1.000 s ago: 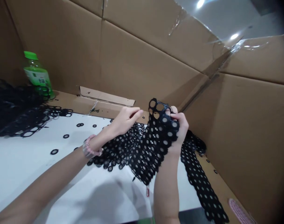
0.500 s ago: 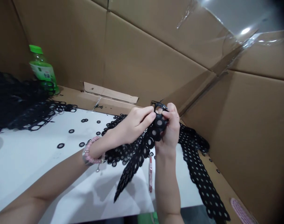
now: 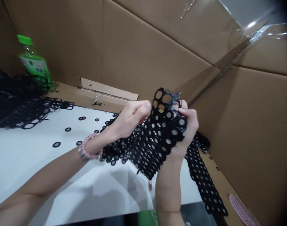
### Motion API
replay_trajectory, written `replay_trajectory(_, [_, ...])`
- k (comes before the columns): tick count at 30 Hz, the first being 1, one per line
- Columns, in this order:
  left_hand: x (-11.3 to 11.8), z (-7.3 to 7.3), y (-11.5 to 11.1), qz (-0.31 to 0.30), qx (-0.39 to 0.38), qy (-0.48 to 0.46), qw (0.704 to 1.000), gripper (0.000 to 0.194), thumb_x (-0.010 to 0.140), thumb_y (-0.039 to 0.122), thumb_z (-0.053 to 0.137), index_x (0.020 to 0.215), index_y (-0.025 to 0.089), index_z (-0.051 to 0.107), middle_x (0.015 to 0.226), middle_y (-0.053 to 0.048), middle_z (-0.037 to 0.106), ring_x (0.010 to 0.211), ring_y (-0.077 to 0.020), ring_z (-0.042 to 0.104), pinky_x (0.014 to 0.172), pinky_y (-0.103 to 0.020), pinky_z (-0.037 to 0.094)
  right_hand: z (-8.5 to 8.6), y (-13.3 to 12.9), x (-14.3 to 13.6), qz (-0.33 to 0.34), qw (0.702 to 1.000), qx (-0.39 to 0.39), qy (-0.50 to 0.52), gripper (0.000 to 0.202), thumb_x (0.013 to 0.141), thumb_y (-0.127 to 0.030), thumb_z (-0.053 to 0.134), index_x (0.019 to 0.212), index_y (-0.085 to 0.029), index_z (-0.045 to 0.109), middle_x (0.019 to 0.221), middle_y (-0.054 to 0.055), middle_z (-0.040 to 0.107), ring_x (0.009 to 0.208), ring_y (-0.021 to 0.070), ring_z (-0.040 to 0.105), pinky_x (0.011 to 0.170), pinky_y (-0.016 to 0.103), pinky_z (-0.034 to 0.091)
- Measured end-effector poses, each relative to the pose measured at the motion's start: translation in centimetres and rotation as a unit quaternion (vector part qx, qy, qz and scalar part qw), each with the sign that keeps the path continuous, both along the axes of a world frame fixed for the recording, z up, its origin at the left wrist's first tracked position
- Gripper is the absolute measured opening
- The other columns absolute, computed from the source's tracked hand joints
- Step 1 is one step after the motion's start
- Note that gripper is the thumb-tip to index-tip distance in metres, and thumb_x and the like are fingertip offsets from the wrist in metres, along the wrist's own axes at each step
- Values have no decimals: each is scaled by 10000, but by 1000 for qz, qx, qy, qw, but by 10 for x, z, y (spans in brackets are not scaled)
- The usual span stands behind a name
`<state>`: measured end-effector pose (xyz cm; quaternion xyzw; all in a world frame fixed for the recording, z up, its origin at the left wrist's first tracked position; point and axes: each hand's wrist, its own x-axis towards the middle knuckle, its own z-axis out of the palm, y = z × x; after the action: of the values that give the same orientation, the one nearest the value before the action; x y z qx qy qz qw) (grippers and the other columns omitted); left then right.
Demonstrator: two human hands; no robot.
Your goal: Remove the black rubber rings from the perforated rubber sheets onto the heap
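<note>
The label [image 3: 38, 67] on the green bottle [image 3: 35, 58] shows the large character 绿, its smaller print too blurred to read. The right hand [image 3: 189, 125] grips the black perforated sheet [image 3: 155, 141] over the white table [image 3: 86, 201]; the left hand [image 3: 134, 117] is curled closed beside it, contents, if any, hidden.

The bottle's [image 3: 35, 63] label [image 3: 37, 67] carries one large dark Chinese character, which, as far as the blur allows, reads 绿. Fainter, smaller marks sit above it on the same label, too soft to make out.
</note>
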<state>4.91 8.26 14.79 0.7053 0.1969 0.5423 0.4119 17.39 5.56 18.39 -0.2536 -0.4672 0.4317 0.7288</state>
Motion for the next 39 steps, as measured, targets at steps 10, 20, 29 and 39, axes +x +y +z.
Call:
replay_trajectory(10, [4,6,-12,45,24,60,997,342,898,337,332,594,185,299,532,50,304,461,-75,299,431,-205,261,-7,-3,-15,26,999,-7,23,266,674,-154,461,595,-216,214,577,-60,297,463,69,339,439,174,341])
replay_trajectory(20, [-5,-71,85,231,17,382,895,261,817,308,434,591,180,405,592,-16,486,573,-152,478,558,-249,333,12,-8,21,10,999,-2,44,260,617,-148,474,558,-198,226,560,-59,332,426,45,341,362,135,299])
replay_trajectory(29, [-2,-49,62,207,66,289,932,192,808,322,501,695,173,456,622,7,496,564,-121,447,532,-222,330,-5,9,13,-11,997,7,-71,335,744,-199,555,608,-227,250,527,-88,204,379,56,181,311,175,169])
replay_trajectory(39, [-10,22,-31,118,111,100,982,372,821,352,520,566,181,310,508,69,285,460,-69,250,443,-213,246,-6,-17,-20,-33,989,51,-132,311,783,-189,563,624,-224,298,539,-87,241,398,47,241,344,179,230])
